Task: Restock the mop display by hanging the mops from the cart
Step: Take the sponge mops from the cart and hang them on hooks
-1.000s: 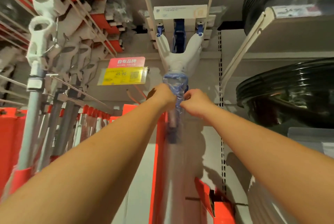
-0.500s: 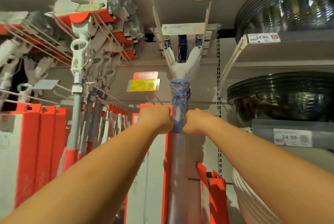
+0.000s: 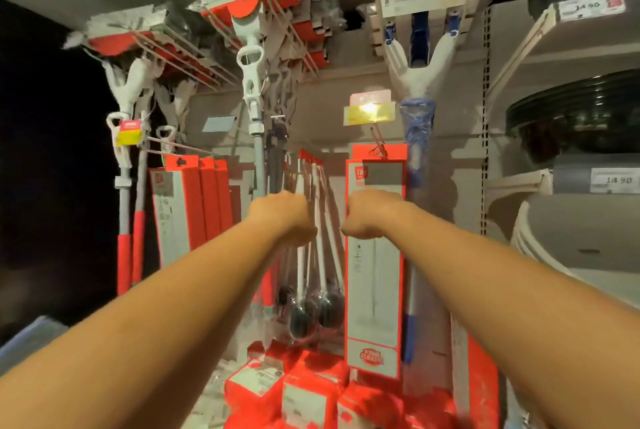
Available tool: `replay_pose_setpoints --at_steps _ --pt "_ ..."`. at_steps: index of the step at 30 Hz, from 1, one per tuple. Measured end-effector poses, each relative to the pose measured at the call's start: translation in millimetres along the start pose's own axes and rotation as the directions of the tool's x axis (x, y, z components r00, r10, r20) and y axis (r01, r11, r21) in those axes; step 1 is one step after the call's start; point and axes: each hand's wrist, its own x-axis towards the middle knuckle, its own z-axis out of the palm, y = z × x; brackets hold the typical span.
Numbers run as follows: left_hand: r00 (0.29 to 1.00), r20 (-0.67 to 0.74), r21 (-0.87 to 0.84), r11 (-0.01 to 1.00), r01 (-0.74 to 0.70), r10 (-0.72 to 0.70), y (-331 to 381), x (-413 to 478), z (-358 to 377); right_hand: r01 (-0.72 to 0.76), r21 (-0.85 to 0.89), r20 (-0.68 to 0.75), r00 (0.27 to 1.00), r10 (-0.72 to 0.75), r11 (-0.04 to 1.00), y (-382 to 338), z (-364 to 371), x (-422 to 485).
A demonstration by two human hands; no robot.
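- Hanging head uppermost, the blue-wrapped mop point(image 3: 417, 138) is seen just right of the yellow price tag point(image 3: 369, 113).
- Below the tag, the left hand point(image 3: 280, 217) and right hand point(image 3: 372, 217) are held apart, fingers curled, nothing gripped, clear of the mop.
- Black basins point(image 3: 581, 117) are stacked well right of the tag.

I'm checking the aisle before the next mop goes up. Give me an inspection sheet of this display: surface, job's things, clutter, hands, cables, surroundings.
Surface: back panel, grey, partly bare.
Job's things: mop hangs at the top right, its blue-wrapped pole pointing down; other mops hang to the left.
Clutter: red boxes piled at the bottom.
Grippers: left hand and right hand both curled, holding nothing.
Cables: nothing seen.
Surroundings: black bowls on the right shelves; yellow price tag.
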Motion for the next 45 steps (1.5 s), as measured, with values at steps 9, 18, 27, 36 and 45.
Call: replay_pose_setpoints --at_steps 9,18,27,36,45 --pt "0.977 0.113 0.175 0.972 0.158 -0.180 -116 -102 17 0.191 0.098 0.092 0.975 -0.200 0.977 -133 31 -42" --pt "0.932 0.168 0.186 0.939 0.291 -0.322 -196 -156 34 0.352 0.132 0.095 0.926 -0.366 0.927 -240 55 -31" --pt "0.808 0.235 0.312 0.829 0.463 -0.540 -287 -168 79 0.558 0.211 0.110 0.802 -0.587 0.803 -350 100 19" --pt "0.635 0.219 0.401 0.662 0.634 -0.741 -349 -163 125 0.728 0.232 0.083 0.646 -0.759 0.645 -448 138 70" --pt "0.426 0.264 0.459 0.501 0.733 -0.865 -406 -204 164 0.850 0.248 0.122 0.448 -0.886 0.464 -538 188 69"
